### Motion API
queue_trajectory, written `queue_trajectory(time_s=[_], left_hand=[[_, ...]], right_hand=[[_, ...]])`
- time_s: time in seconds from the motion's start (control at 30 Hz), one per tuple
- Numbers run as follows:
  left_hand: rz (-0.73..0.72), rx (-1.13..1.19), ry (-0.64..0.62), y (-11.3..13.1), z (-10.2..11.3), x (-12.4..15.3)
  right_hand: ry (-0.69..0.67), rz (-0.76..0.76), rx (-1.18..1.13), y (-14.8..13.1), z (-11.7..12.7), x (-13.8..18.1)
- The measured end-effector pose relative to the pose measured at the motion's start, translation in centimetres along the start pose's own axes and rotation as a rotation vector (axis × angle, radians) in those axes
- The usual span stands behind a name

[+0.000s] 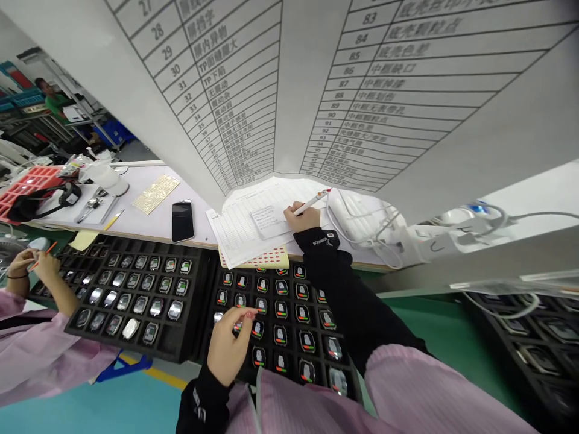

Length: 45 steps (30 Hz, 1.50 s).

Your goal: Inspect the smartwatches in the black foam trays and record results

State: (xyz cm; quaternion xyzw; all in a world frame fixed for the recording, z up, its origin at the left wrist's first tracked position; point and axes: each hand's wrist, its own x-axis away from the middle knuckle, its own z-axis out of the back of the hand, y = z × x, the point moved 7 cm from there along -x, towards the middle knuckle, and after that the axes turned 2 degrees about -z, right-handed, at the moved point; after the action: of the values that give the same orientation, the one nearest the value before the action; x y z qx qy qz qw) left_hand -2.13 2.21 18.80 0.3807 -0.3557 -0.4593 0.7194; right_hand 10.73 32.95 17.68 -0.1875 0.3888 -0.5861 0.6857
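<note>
My right hand (302, 218) grips a white pen (312, 202) with its tip on a sheet of paper forms (253, 220) lying on the white bench. My left hand (230, 343) rests on a black tray (289, 325) of small watch-like devices with lit screens; its fingers are curled with the fingertips touching a device in the tray's left columns. Whether it grips that device I cannot make out. Both forearms wear black sleeves under a pink smock.
A second black tray (136, 289) of devices lies to the left. A co-worker's hands (31, 262) hold an orange stick at far left. A black phone (183, 220), a gold sheet (156, 194), a yellow note pad (266, 259) and white cables (407, 235) lie on the bench. Large printed lists hang overhead.
</note>
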Motion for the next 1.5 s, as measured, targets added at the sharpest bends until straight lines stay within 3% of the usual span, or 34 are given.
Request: queue_trajectory(time_s=[0.63, 0.97, 1.1, 1.3, 1.43, 1.5], left_hand=[[-0.011, -0.076, 0.065, -0.9, 0.5, 2.2], [-0.052, -0.23, 0.079, -0.9, -0.2, 5.1], [-0.02, -0.29, 0.095, -1.8, -0.4, 6.9], [0.033, -0.328, 0.086, -3.3, -1.1, 8.5], [0.038, -0.338, 0.079, -3.3, -2.0, 8.7], [0.061, -0.341, 0.061, -3.4, -2.5, 8.7]], right_hand=[[0.05, -0.037, -0.107, 0.1, 0.4, 0.3], [0.01, 0.048, -0.173, -0.5, 0.4, 1.0], [0.028, 0.15, -0.248, -0.9, 0.3, 0.9], [-0.021, 0.182, -0.406, -0.5, -0.4, 1.0], [0.075, 0.274, -0.364, -1.0, -0.1, 1.1], [0.058, 0.253, -0.389, -0.8, -0.3, 1.0]])
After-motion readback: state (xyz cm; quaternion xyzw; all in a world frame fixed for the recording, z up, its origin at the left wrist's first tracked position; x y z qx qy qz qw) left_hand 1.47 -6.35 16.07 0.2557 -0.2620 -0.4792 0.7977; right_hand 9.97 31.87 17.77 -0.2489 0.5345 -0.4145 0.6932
